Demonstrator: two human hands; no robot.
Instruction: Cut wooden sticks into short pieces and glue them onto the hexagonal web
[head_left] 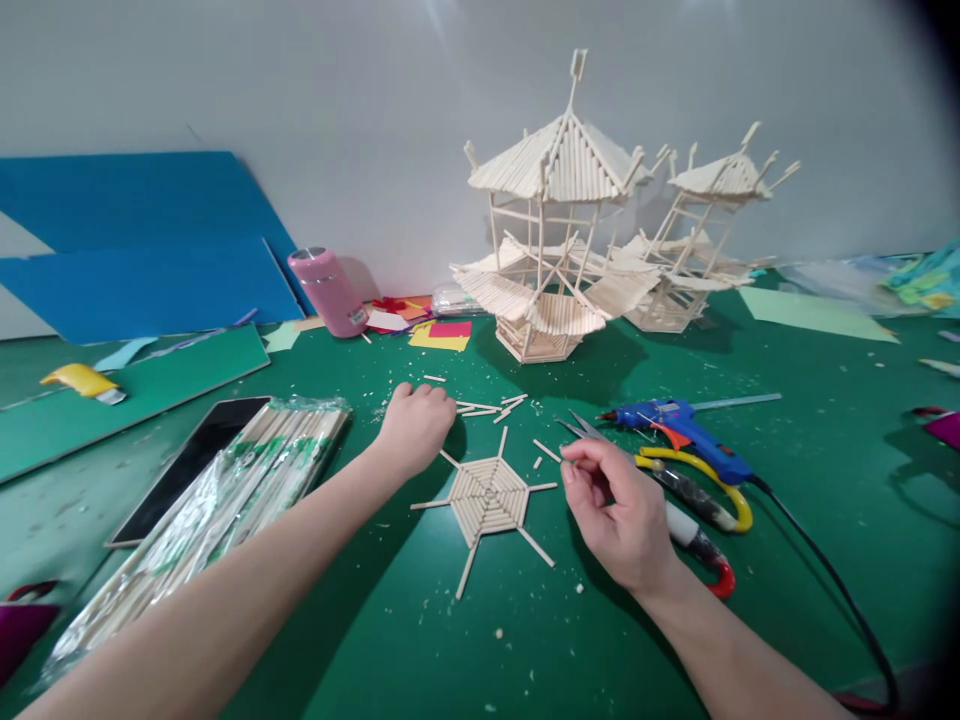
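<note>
My right hand pinches a short wooden stick between thumb and fingertips, pointing up and left. Just left of it lies a flat hexagonal web of wooden sticks, with spokes jutting past its edge. My left hand is at the web's upper left, knuckles up and fingers curled downward; whatever is under the fingertips is hidden. Cut stick pieces lie beside that hand. Scissors with yellow and red handles rest beneath and behind my right hand, partly covered by it.
A blue glue gun lies right, its black cord trailing forward. Two stick pavilions, a large one and a smaller one, stand behind. At left are bagged sticks, a dark tablet-like slab, a yellow cutter and a pink flask.
</note>
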